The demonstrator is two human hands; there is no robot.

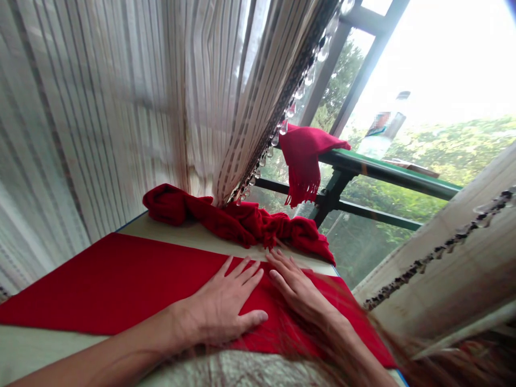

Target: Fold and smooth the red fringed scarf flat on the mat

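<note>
A red scarf (121, 279) lies spread flat across a pale table (189, 234). My left hand (226, 301) rests flat on it, fingers stretched and spread. Just to the right, my right hand (296, 287) also lies flat on the cloth, fingers extended toward the far edge. Neither hand holds anything. Beyond my fingertips a second red scarf (242, 217) sits bunched along the table's far edge. A third red fringed scarf (302, 156) hangs over a green railing (387, 172).
A striped sheer curtain (161, 97) with a beaded edge hangs behind the table. A plastic bottle (382, 129) stands on the railing by the window, with trees outside. Another curtain panel (451, 258) is at the right. Strands of hair cross the lower right.
</note>
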